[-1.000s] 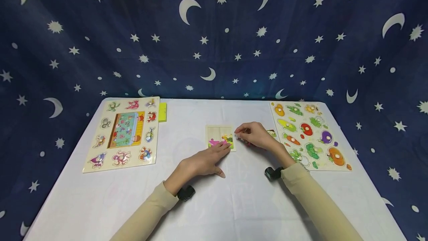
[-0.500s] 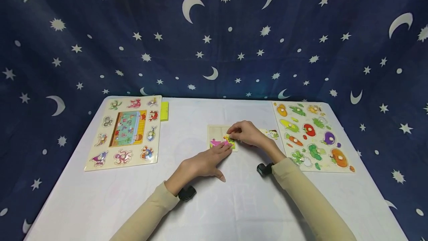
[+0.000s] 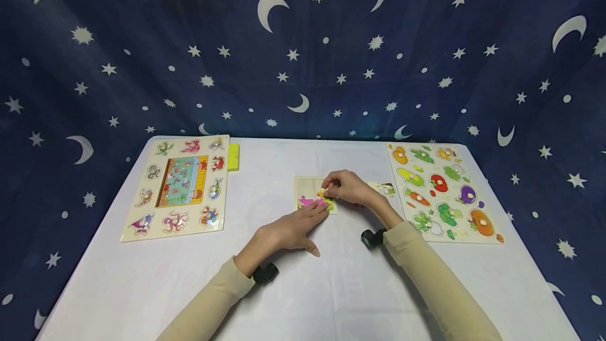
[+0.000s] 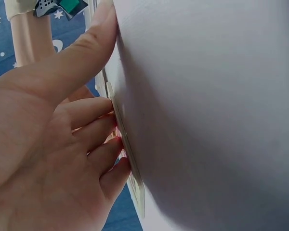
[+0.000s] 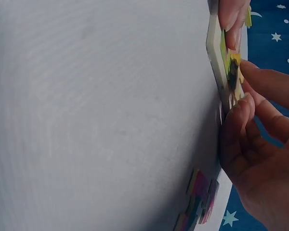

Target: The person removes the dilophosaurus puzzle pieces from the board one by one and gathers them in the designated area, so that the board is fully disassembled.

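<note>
A small square wooden puzzle tray (image 3: 306,183) lies mid-table, with pink and green jigsaw pieces (image 3: 305,201) in its front part and bare wood behind them. My left hand (image 3: 293,229) rests with extended fingers on the tray's front edge and the pieces there; its thumb lies apart, toward the cloth. Over the tray's right side, my right hand (image 3: 351,188) pinches a yellow-and-dark jigsaw piece (image 5: 234,65) between thumb and fingers, close against the pieces in the tray. In the head view the fingers hide much of this piece.
Loose jigsaw pieces (image 3: 387,189) lie to the right of the tray, partly behind my right hand. A vegetable peg board (image 3: 426,201) stands farther right, a sea-animal peg board (image 3: 184,225) at left. A yellow-green block (image 3: 233,157) sits beside the left board. A starry curtain (image 3: 303,67) backs the table.
My right hand has moved left from beside the tray to over its right part, bringing the jigsaw piece down there. My left hand stays on the tray. The head view has shifted slightly.
</note>
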A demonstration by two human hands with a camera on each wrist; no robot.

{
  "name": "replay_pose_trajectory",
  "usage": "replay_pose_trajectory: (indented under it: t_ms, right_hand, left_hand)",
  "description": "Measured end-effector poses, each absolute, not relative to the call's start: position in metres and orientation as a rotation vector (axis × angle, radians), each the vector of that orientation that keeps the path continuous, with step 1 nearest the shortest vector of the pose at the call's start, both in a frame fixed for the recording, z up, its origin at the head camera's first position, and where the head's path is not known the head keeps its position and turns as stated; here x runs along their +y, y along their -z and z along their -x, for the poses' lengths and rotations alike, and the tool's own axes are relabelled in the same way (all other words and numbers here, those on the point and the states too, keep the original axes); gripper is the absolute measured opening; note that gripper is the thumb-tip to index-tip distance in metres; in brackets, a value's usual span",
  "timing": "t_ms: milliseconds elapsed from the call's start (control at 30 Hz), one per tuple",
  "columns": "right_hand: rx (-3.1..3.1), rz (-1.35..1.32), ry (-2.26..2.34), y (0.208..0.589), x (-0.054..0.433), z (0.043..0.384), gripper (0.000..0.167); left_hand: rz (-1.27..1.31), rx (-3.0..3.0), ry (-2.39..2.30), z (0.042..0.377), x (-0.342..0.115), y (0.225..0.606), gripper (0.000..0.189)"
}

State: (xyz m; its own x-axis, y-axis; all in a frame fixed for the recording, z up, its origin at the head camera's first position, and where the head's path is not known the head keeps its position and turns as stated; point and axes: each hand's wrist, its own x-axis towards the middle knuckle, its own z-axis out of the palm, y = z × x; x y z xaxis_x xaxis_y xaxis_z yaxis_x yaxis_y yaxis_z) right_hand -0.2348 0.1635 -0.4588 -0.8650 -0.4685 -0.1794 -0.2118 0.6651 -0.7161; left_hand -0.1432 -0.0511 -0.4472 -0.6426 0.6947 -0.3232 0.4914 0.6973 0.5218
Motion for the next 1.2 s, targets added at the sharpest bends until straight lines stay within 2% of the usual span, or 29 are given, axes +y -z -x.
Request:
replay_pose_trajectory:
  t_ms: [633, 900, 1200]
  right_hand:
    - [2.457, 0.426, 1.232, 0.462, 0.173, 0.235, 0.013]
    - [2.515, 0.426, 1.229, 0.454, 0.200, 0.224, 0.014]
    - [2.546, 0.256, 1.192, 0.448, 0.242, 0.210, 0.016]
  left_hand:
    - [-0.911, 2.408, -0.519, 0.144, -0.050, 0.448, 0.101]
    - [-0.890, 2.412, -0.522, 0.143, -0.049, 0.448, 0.101]
    - [-0.875, 2.411, -0.529, 0.142, -0.049, 0.448, 0.102]
